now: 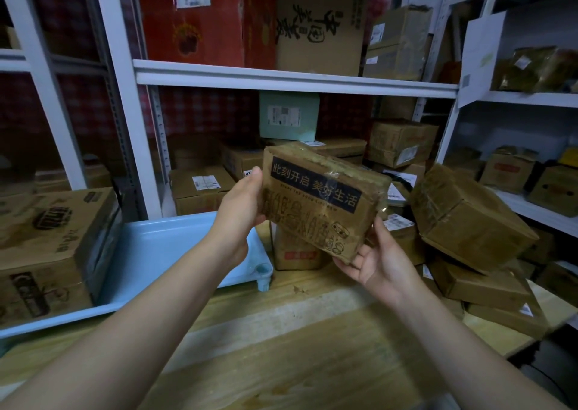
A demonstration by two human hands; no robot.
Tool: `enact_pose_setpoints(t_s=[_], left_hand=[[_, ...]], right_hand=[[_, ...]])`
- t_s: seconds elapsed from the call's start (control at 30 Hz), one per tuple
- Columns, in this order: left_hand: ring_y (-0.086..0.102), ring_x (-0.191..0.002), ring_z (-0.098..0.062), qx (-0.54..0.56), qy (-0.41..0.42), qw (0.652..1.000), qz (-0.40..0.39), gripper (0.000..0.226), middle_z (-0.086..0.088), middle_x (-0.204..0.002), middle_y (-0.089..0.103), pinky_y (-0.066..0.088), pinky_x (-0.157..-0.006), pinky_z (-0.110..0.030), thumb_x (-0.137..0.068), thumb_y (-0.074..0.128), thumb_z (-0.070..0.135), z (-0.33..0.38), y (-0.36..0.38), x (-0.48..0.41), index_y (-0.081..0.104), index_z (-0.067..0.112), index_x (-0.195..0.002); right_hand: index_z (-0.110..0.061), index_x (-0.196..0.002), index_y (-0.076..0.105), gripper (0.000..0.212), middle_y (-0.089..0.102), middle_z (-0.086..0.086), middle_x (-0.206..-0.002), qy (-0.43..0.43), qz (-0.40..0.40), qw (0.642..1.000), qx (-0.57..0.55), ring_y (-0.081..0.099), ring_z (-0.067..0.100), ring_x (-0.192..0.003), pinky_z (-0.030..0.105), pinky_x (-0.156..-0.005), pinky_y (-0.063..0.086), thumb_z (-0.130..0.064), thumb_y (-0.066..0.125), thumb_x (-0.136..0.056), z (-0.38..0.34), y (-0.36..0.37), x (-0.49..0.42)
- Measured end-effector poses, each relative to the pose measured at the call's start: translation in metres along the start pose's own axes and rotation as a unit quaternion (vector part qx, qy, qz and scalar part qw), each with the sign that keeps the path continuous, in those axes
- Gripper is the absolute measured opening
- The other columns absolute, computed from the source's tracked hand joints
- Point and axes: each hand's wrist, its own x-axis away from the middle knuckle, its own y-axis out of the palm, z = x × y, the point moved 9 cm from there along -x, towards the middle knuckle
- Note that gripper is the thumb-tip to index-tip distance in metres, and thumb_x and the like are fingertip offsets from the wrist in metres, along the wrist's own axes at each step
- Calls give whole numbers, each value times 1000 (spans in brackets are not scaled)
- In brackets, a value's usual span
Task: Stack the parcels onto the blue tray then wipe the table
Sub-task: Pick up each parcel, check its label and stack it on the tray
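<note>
Brown cardboard, taped and printed with a black band, forms the parcel (322,200) that is held up in both hands, tilted so that its right end sits lower. Its left end is gripped by the left hand (242,209), with the thumb laid near the upper edge and the fingers hidden behind. Its lower right corner is cradled by the right hand (375,259), with the fingers curled beneath it. The parcel is held clear of the wooden table (297,347), just past the right end of the blue tray (162,253). The tray's left part is taken up by a large carton (53,247), while its right part is seen bare up to the rim. A small upright box (297,253) is seen beside the tray's right corner, below the held parcel. Further right, the table edge is crowded by a leaning heap of parcels (466,218). Open wood is seen in front, between the forearms. White shelving (281,77) is set close behind.
</note>
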Motion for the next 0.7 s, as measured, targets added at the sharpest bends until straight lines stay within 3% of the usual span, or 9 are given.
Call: enact_pose_setpoints(t_s=[0.1,0.27,0.5,0.7], left_hand=[[49,-117,-5,-4,8,1000,-7,55,11,-140,51,45,-104,-39,-92,52,56,-1,1,0,49,30,-141],[43,-113,-11,-5,-31,999,-11,94,5,-153,33,45,-106,-43,-74,65,69,-9,3,5,30,30,-151],[67,-103,-15,38,-34,998,-23,51,5,-120,67,53,-89,-34,-90,64,43,-11,3,7,51,26,-136],[69,-89,-13,89,-39,995,9,48,6,-102,70,56,-81,-35,-91,64,35,-17,0,3,50,18,-134]], right_hand=[[-25,-140,49,47,73,18,-116,-7,-12,1000,-11,69,32,-110,48,-89,52,-50,41,-101,-1,4,1],[-23,-139,51,45,72,15,-120,-27,-23,999,-21,67,32,-114,57,-106,44,-46,42,-102,-3,9,1],[-20,-130,59,35,71,11,-124,-36,-45,997,-45,66,32,-116,59,-99,48,-35,46,-102,-4,7,0],[-20,-131,61,34,71,13,-123,-17,-69,997,-25,64,32,-119,61,-101,47,-18,54,-99,1,10,-1]])
